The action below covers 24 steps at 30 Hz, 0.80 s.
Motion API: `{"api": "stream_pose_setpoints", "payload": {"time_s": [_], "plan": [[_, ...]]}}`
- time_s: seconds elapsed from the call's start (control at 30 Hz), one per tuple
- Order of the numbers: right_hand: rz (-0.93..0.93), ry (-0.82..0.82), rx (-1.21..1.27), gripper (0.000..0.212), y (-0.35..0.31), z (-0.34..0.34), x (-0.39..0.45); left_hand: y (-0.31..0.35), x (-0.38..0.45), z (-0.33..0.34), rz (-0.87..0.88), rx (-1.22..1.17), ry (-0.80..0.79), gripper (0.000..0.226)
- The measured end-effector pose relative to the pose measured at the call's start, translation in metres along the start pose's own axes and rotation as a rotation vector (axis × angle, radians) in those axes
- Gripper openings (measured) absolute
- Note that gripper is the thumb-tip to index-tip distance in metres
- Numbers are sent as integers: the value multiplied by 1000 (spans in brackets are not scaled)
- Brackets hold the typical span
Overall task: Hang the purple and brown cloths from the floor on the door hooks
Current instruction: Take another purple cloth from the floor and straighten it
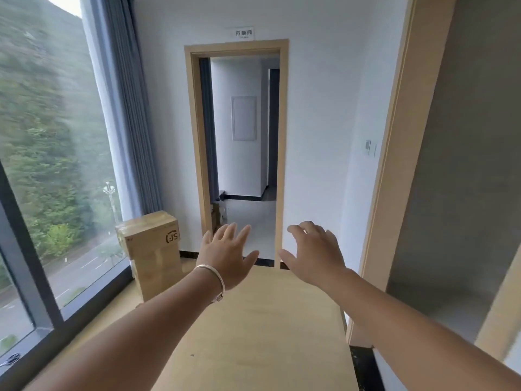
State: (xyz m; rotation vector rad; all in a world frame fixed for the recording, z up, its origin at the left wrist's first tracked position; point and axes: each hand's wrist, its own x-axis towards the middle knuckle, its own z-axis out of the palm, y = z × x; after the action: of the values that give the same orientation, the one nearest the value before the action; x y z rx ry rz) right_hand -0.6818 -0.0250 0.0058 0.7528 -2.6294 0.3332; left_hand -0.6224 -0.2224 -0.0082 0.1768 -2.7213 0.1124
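Both arms reach out over a smooth, pale wood surface (253, 334). The left hand (225, 255) is flat with its fingers spread, an open grip holding nothing, and a thin shiny bracelet (214, 277) circles the wrist. The right hand (313, 253) has softly curled fingers, also open with nothing in it. No purple or brown cloth shows anywhere here. A brown cardboard box (153, 249) stands by the big window (50, 165). Ahead is a wood-framed doorway (197, 136).

Left hand (225, 253) and right hand (313, 253) reach forward, empty.
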Motion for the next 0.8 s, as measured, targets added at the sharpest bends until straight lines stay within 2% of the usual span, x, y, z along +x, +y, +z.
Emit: {"api": "stream_pose_setpoints", "payload": {"time_s": [0.47,0.8], "plan": [[171,-44,-90,56,69,92,203,-39,246,118,106,-106,-5,68],[160,-79,-81,57,119,179,345,-63,381,207,99,-118,-39,68]]}}
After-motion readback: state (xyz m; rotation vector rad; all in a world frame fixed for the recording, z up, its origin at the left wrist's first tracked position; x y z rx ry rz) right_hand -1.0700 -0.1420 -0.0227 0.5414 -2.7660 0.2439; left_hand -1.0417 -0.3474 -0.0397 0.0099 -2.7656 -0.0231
